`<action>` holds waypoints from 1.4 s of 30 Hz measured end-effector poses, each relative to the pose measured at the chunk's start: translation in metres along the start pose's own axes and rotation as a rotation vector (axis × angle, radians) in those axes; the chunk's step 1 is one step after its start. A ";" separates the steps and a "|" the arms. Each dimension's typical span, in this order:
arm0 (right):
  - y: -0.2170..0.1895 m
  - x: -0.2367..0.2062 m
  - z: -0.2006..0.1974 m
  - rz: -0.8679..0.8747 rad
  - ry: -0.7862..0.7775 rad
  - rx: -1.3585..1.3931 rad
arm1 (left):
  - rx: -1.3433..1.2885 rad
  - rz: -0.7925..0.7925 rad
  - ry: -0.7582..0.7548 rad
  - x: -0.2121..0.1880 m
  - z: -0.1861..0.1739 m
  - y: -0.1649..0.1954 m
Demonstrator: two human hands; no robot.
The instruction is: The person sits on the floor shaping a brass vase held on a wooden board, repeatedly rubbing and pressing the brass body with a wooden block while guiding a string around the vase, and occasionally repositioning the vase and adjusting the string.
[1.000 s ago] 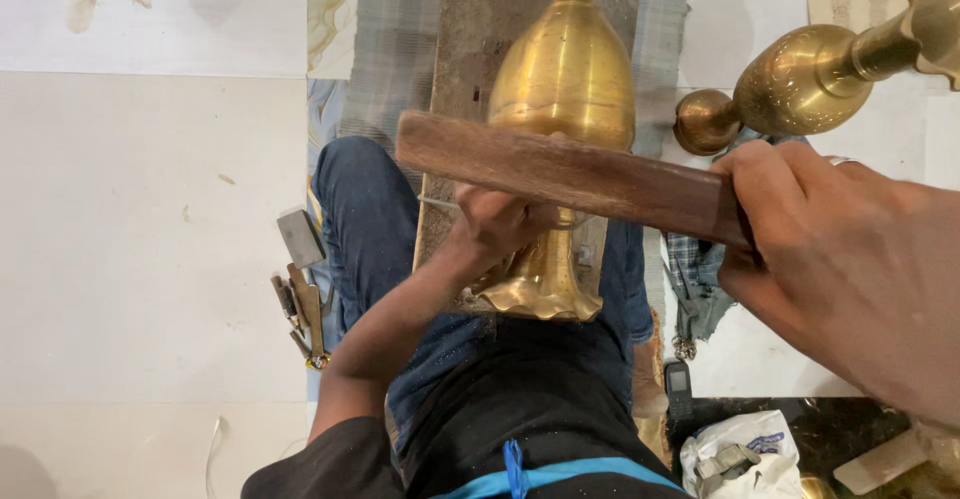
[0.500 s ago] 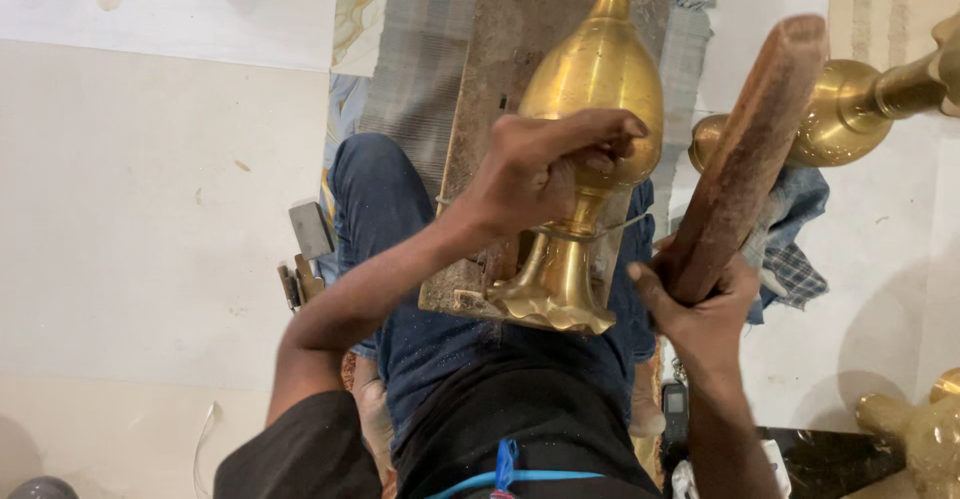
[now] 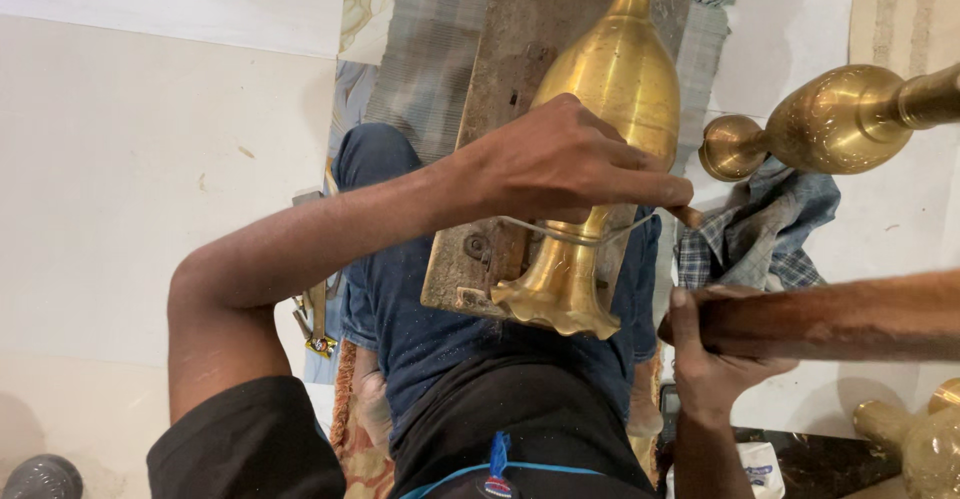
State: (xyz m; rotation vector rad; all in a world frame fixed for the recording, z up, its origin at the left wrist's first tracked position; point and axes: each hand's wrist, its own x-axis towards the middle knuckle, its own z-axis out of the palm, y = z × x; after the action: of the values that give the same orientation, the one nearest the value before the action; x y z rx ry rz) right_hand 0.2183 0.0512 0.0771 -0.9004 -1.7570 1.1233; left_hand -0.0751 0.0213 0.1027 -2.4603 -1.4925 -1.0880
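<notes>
Wooden board [image 3: 520, 49] bears brass vase [image 3: 610, 89]; left hand [image 3: 560, 164] atop.

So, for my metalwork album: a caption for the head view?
Left hand steadies a brass vase on a wooden board; right hand grips a wooden stick.

A second brass vase [image 3: 840, 119] lies on the pale floor [image 3: 120, 159] at right, just above a crumpled checked cloth [image 3: 760, 239]; small tools [image 3: 315, 309] sit left.

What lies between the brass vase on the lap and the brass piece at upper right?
In the head view, a crumpled checked cloth lies on the floor between the brass vase and the brass piece; above it the floor is bare.
</notes>
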 end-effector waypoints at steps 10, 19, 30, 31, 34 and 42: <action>0.041 0.003 0.021 -0.216 0.081 -0.249 | -0.013 0.227 -0.416 0.046 -0.014 -0.005; 0.050 -0.017 0.034 -0.125 0.141 -0.175 | -0.203 0.254 -0.342 0.066 -0.029 -0.020; 0.052 -0.028 0.032 0.008 0.092 -0.044 | -0.261 0.370 -0.382 0.083 -0.027 -0.020; 0.052 -0.029 0.033 0.006 0.105 0.005 | -0.284 0.373 -0.403 0.084 -0.027 -0.021; 0.055 -0.031 0.035 -0.049 0.125 -0.042 | -0.280 0.406 -0.366 0.087 -0.025 -0.021; 0.061 -0.020 0.041 -0.089 0.154 -0.125 | -0.173 0.355 -0.511 0.087 -0.028 -0.017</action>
State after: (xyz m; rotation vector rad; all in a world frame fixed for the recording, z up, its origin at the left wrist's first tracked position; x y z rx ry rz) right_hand 0.1963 0.0405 0.0051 -0.9476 -1.7370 0.8719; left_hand -0.0790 0.0844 0.1709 -3.1306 -1.0010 -0.5702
